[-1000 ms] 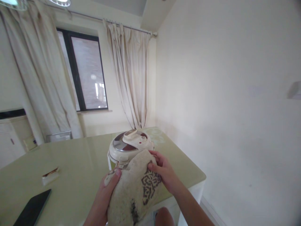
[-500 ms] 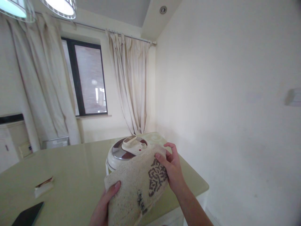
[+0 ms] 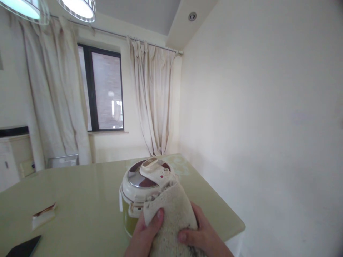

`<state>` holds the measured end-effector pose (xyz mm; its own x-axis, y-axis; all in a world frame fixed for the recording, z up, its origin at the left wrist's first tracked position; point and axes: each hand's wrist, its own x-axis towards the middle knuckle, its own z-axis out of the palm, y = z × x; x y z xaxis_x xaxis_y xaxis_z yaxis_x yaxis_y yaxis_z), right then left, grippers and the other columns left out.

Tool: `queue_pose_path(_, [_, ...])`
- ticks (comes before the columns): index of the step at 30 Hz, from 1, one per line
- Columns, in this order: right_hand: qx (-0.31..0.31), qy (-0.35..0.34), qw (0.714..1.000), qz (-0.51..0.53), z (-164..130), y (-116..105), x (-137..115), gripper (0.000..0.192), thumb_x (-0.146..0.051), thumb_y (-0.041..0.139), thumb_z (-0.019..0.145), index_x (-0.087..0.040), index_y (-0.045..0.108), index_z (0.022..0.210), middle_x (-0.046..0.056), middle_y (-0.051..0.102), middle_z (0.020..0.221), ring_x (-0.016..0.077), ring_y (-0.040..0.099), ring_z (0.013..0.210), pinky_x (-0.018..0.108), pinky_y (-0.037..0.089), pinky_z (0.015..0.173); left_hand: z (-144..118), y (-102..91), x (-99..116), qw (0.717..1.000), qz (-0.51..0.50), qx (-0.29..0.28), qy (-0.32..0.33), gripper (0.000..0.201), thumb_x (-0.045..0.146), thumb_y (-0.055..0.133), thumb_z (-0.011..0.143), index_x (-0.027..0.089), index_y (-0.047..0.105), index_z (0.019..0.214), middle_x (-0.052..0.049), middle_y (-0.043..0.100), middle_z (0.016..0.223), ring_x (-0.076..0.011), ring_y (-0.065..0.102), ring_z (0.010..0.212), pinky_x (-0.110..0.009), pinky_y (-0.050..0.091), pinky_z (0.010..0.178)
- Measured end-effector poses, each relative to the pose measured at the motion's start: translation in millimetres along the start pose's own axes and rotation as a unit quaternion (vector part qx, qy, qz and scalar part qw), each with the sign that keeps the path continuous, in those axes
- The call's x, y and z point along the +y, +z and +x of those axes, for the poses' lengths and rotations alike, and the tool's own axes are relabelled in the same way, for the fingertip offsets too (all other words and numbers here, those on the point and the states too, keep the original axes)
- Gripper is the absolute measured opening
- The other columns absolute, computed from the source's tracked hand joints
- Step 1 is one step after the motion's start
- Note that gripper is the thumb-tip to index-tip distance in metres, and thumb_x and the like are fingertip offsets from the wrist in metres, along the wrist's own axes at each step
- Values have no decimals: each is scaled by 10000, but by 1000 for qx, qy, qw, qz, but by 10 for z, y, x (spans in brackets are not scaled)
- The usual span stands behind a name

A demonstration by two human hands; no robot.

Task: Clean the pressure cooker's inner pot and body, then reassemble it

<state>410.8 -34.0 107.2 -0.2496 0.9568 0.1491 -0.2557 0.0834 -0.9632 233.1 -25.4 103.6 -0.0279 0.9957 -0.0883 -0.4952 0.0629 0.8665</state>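
Note:
A cream and green pressure cooker with a shiny steel lid stands on the pale green table. A beige cloth is bunched against the cooker's near right side and lid edge. My left hand grips the cloth from the left, thumb on top. My right hand grips it from the right, fingers curled over the fabric. Both hands are at the bottom edge of the view, wrists cut off.
A small wrapped packet and a dark phone lie on the table's left side. The wall runs close along the table's right edge. Curtains and a window are behind; two lamps hang overhead.
The cloth, spread wide half a second ago, is now gathered into a narrow bundle. Both hands have come down and closer together on it. The view has tilted up slightly.

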Motion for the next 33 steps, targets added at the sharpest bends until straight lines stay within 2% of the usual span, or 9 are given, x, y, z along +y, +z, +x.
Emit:
queue_pose_path(5, [161, -9, 987, 29, 39, -68, 239, 760, -397, 1012, 519, -206, 742, 1203, 135, 786, 1167, 386, 733, 1096, 511, 608, 927, 55, 89, 193, 939, 228, -30, 254, 573, 501, 910, 653, 230, 772, 1138, -132, 742, 1189, -381, 656, 1159, -498, 518, 1080])
queue_pose_path(9, [311, -98, 945, -8, 131, -159, 138, 707, -491, 959, 592, -171, 728, 1178, 157, 794, 1082, 384, 741, 1025, 480, 630, 836, 385, -382, 277, 867, 319, 97, 371, 579, 537, 846, 729, 235, 709, 1203, -134, 676, 1252, -346, 635, 1124, -500, 520, 1043])
queue_pose_path(12, [409, -247, 868, -137, 285, -157, -93, 667, -477, 885, 706, -178, 686, 1268, 167, 753, 1218, 366, 704, 1102, 483, 596, 931, 650, -714, 172, 791, 368, 176, 456, 667, 568, 724, 857, 194, 587, 1393, -165, 576, 1449, -366, 510, 1382, -548, 347, 1230])
queue_pose_path(14, [373, -345, 822, -256, 443, -86, -195, 633, -424, 828, 774, -203, 657, 1342, 182, 648, 1426, 379, 624, 1272, 516, 522, 1062, 774, -838, 32, 785, 389, 167, 453, 723, 569, 614, 945, 184, 464, 1538, -180, 441, 1615, -360, 371, 1529, -553, 244, 1291])
queue_pose_path(16, [240, -389, 798, -394, 621, 41, -206, 626, -365, 797, 791, -232, 651, 1386, 166, 543, 1560, 384, 521, 1408, 535, 416, 1171, 849, -901, -119, 799, 387, 146, 436, 705, 552, 499, 1015, 204, 371, 1614, -164, 317, 1713, -335, 272, 1596, -542, 207, 1310])
queue_pose_path(18, [90, -359, 771, -518, 776, 197, -146, 642, -324, 797, 776, -259, 658, 1399, 137, 527, 1583, 372, 473, 1451, 528, 338, 1218, 885, -938, -249, 811, 372, 128, 432, 715, 567, 425, 1042, 210, 311, 1650, -152, 242, 1754, -319, 210, 1626, -530, 184, 1320])
queue_pose_path(20, [9, -314, 742, -593, 868, 345, -74, 639, -340, 807, 769, -278, 663, 1388, 113, 555, 1559, 356, 482, 1428, 515, 317, 1208, 901, -972, -347, 822, 354, 112, 432, 810, 632, 402, 1029, 187, 223, 1682, -161, 166, 1777, -322, 159, 1640, -520, 162, 1325])
queue_pose_path(26, [5, -288, 703, -650, 902, 590, -120, 481, -529, 797, 802, -276, 705, 1200, 87, 664, 1338, 313, 560, 1220, 470, 384, 1042, 960, -1074, -523, 861, 311, 98, 391, 1141, 803, 528, 887, 182, 29, 1704, -217, 127, 1765, -388, 199, 1621, -553, 273, 1284])
queue_pose_path(33, [-25, -317, 643, -697, 1302, 942, -190, 532, -652, 719, 825, -194, 670, 1090, 129, 664, 1210, 335, 558, 1162, 497, 435, 997, 1032, -1125, -663, 788, 425, 139, 422, 1158, 867, 636, 743, 165, 313, 1606, -252, 368, 1612, -466, 203, 1589, -663, 211, 1270])
